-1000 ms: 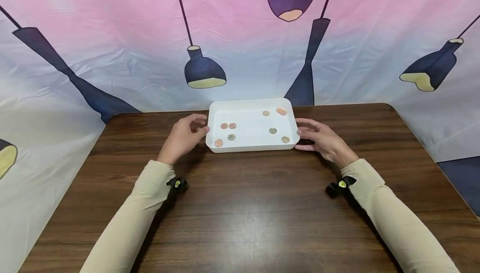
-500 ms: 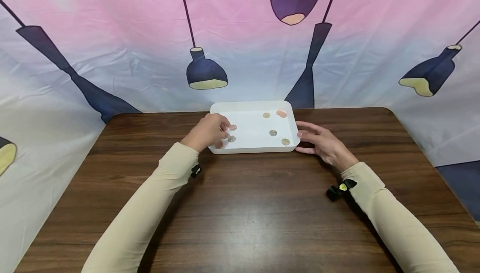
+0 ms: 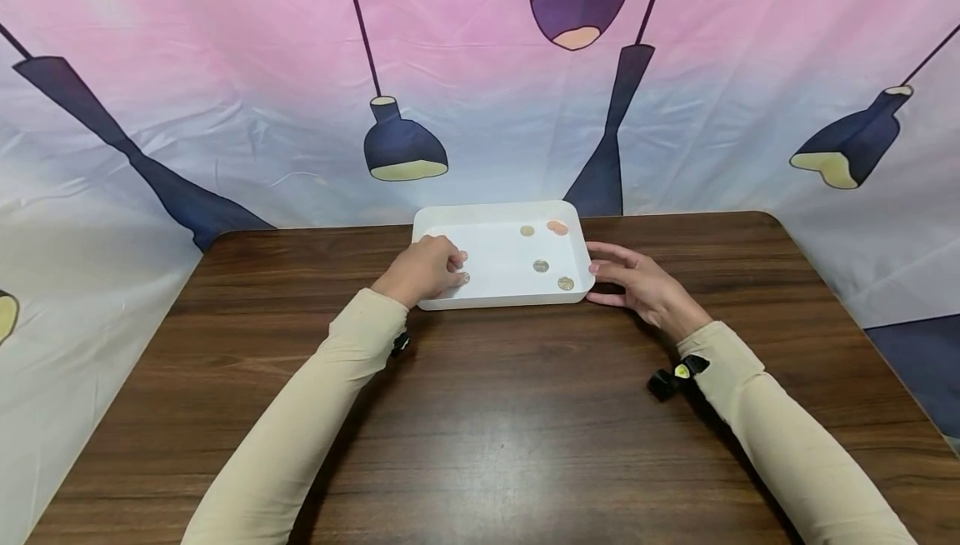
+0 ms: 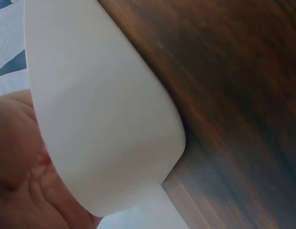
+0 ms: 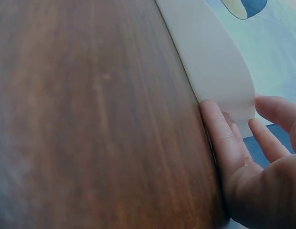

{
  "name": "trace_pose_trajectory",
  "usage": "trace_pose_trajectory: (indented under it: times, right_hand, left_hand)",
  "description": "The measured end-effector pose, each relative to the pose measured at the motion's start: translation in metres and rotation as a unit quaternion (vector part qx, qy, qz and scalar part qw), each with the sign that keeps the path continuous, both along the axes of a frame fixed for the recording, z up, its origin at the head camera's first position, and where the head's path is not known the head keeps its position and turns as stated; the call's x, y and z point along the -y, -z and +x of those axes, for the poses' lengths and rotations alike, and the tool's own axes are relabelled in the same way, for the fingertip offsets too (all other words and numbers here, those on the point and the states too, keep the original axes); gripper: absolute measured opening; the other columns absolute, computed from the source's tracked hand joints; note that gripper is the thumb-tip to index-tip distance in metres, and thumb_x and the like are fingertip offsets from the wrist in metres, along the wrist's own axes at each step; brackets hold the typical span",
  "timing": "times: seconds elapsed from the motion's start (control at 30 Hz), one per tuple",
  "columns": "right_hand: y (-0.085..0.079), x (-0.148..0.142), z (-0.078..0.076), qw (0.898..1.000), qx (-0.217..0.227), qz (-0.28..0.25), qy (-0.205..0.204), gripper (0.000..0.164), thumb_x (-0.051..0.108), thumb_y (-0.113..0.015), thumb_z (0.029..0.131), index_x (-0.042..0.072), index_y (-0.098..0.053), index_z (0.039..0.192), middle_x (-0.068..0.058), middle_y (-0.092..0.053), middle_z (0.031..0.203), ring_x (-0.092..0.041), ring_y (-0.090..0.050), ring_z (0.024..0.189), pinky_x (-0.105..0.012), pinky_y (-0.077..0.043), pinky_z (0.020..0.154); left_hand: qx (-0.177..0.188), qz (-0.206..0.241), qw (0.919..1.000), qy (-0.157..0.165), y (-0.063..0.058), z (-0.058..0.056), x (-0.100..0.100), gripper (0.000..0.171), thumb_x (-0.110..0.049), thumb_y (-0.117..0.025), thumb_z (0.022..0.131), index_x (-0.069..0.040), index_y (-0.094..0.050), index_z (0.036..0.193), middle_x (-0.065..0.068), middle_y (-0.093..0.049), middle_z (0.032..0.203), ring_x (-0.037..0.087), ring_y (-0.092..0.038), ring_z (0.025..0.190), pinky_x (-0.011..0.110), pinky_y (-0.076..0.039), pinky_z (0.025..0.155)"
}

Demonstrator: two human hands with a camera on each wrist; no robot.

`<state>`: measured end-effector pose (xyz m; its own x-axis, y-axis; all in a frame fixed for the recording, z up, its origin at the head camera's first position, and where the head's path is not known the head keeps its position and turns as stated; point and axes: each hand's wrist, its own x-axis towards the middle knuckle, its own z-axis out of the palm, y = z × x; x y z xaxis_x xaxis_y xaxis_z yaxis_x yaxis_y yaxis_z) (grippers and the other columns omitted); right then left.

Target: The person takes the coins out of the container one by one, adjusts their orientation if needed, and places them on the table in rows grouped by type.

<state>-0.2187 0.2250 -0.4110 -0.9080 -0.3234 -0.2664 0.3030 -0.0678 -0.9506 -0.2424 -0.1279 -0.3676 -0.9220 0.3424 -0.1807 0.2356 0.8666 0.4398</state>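
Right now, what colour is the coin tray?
The tray is plain white; the head view shows it best.

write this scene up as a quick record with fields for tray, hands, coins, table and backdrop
tray: white tray on the table
left hand: over tray's left end, fingers curled, grip unclear
right hand: fingers against tray's right end
coins, right: three gold-toned coins, two coppery coins
coin, left: one coin by left fingertips, others possibly hidden
table: brown, wood-grained
backdrop: lamp-print cloth
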Motion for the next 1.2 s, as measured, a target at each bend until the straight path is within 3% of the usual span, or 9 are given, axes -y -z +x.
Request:
trace_pose_trajectory:
  times: [0.27,0.5,0.7,0.83,0.93,1.1,1.2]
  right_hand:
    - [-0.0004,0.0011,0.0004,1.000,0.008,0.008,0.004,0.065,0.010,-0.063,0.108,0.009,-0.034,0.166,-0.002,-0.068,0.123,-0.017,-0.069,0.108,-0.036,-0.064,0.095]
    - [-0.0004,0.0022,0.0009,1.000,0.008,0.012,0.010,0.064,0.010,-0.063,0.108,0.010,-0.036,0.165,-0.002,-0.069,0.122,-0.017,-0.070,0.108,-0.036,-0.064,0.095]
    - [-0.0012,0.0023,0.0009,1.000,0.003,0.021,0.009,0.063,0.011,-0.063,0.108,0.010,-0.036,0.165,-0.002,-0.067,0.124,-0.017,-0.069,0.108,-0.036,-0.064,0.095]
    - [-0.0010,0.0020,0.0004,1.000,0.004,0.021,0.008,0.063,0.011,-0.063,0.108,0.010,-0.036,0.165,-0.002,-0.068,0.123,-0.017,-0.069,0.108,-0.036,-0.064,0.095]
    - [-0.0011,0.0022,0.0000,1.000,0.002,0.020,0.007,0.063,0.011,-0.062,0.108,0.009,-0.035,0.165,-0.001,-0.069,0.121,-0.016,-0.070,0.107,-0.036,-0.064,0.095]
    - [-0.0017,0.0025,0.0004,1.000,0.001,0.021,0.010,0.062,0.011,-0.062,0.108,0.009,-0.036,0.164,0.000,-0.071,0.118,-0.016,-0.070,0.106,-0.036,-0.065,0.094]
    - [-0.0010,0.0024,0.0008,1.000,0.002,0.023,0.012,0.062,0.011,-0.062,0.108,0.010,-0.036,0.164,0.000,-0.071,0.118,-0.015,-0.070,0.106,-0.036,-0.065,0.094]
  left_hand:
    - [0.001,-0.009,0.9999,0.008,0.0009,-0.0010,0.0022,0.029,-0.024,-0.077,0.099,-0.009,-0.076,0.124,0.006,-0.075,0.110,0.014,-0.062,0.070,0.037,-0.055,0.082]
    - [0.004,-0.023,0.9997,0.001,0.0031,-0.0025,0.0008,0.013,-0.024,-0.076,0.100,-0.012,-0.076,0.104,0.001,-0.071,0.089,0.014,-0.059,0.065,0.037,-0.051,0.074]
    - [0.002,-0.057,0.9980,0.027,0.0005,-0.0034,-0.0004,0.013,-0.023,-0.073,0.102,-0.012,-0.068,0.101,0.003,-0.069,0.098,0.019,-0.059,0.081,0.037,-0.050,0.074]
    - [-0.008,-0.045,0.9980,0.044,0.0013,-0.0032,-0.0004,0.014,-0.018,-0.072,0.101,-0.011,-0.061,0.097,0.004,-0.064,0.091,0.022,-0.057,0.081,0.035,-0.048,0.071]
    - [-0.013,-0.035,0.9983,0.045,0.0024,-0.0023,-0.0003,0.013,-0.016,-0.072,0.101,-0.009,-0.061,0.101,0.003,-0.063,0.089,0.021,-0.056,0.079,0.034,-0.048,0.071]
    - [-0.012,-0.030,0.9980,0.055,0.0021,-0.0012,0.0006,0.023,-0.011,-0.070,0.099,-0.005,-0.066,0.122,0.005,-0.066,0.092,0.020,-0.057,0.080,0.034,-0.051,0.073]
    - [-0.008,-0.027,0.9974,0.067,0.0010,-0.0007,0.0011,0.025,-0.007,-0.068,0.098,-0.004,-0.071,0.122,0.008,-0.069,0.095,0.021,-0.059,0.082,0.035,-0.053,0.073]
